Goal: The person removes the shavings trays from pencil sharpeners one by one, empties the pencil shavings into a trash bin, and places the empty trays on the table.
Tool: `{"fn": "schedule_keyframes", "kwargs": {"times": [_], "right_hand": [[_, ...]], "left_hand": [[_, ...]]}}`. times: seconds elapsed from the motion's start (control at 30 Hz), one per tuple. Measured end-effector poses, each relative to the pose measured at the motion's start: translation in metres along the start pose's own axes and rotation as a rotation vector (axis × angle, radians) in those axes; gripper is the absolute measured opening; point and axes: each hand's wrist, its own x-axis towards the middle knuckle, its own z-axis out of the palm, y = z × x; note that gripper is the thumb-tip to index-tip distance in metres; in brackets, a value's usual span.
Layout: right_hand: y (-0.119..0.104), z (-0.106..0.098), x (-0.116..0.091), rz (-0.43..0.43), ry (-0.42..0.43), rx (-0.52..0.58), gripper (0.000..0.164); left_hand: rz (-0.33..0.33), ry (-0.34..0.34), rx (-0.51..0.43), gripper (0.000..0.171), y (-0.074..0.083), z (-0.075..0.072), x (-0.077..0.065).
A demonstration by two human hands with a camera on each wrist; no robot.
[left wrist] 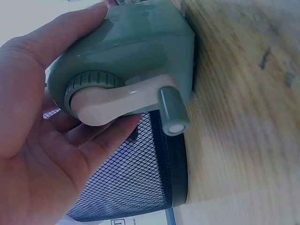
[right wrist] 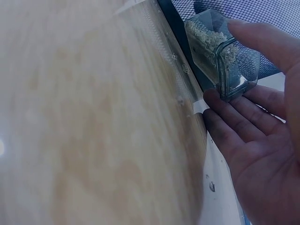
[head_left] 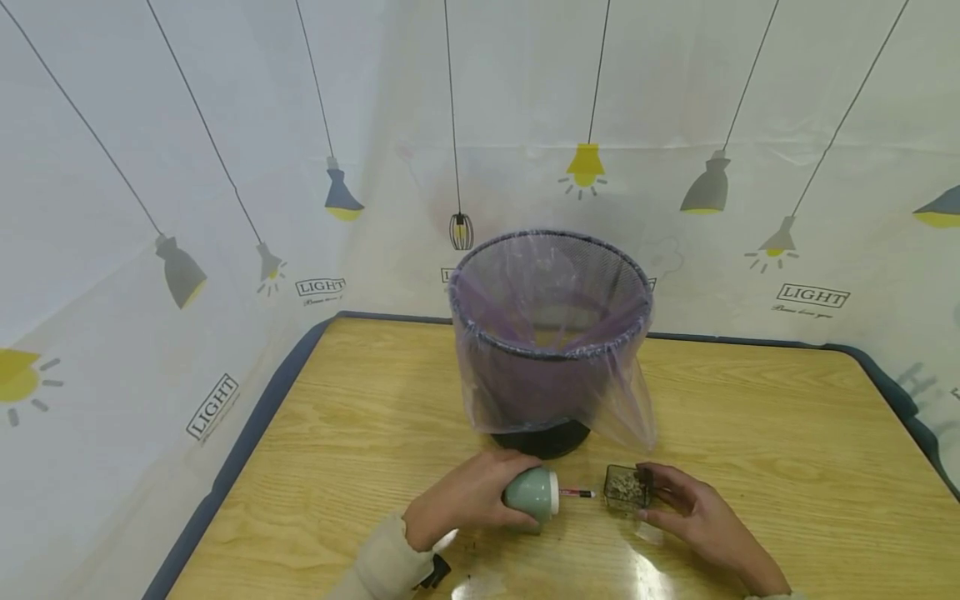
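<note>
My left hand (head_left: pixel 476 496) grips a green crank pencil sharpener (head_left: pixel 529 496) above the table, thumb on one side and fingers on the other. In the left wrist view its pale crank (left wrist: pixel 126 101) faces the palm. A pencil (head_left: pixel 579 493) pokes out of the sharpener's white-rimmed end, pointing right. My right hand (head_left: pixel 701 517) pinches a small clear shavings container (head_left: pixel 624 490) between thumb and fingertips. Pale wood shavings (right wrist: pixel 206 40) lie inside it, also seen in the right wrist view. The container and the pencil tip are a short gap apart.
A dark mesh waste bin (head_left: pixel 551 437) lined with a translucent purple bag (head_left: pixel 480 375) stands just beyond both hands. The wooden table (head_left: pixel 360 392) has a dark blue edge (head_left: pixel 258 417). Small dark marks lie near the left sleeve (head_left: pixel 386 558). Lamp-printed sheeting (head_left: pixel 405 100) surrounds the table.
</note>
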Motion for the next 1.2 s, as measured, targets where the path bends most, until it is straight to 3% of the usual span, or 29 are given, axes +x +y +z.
{"fn": "schedule_keyframes", "kwargs": {"times": [0.63, 1.0, 1.2], "right_hand": [[0.004, 0.001, -0.001, -0.026, 0.017, 0.008, 0.056], [0.003, 0.001, -0.001, -0.024, 0.004, 0.014, 0.056], [0.003, 0.001, -0.001, -0.029, 0.002, 0.013, 0.056]], "left_hand": [[-0.097, 0.02, -0.072, 0.068, 0.002, 0.012, -0.005], [-0.103, 0.013, -0.072, 0.069, 0.003, 0.011, -0.006], [-0.07, 0.022, -0.045, 0.068, 0.002, 0.01, -0.006]]}}
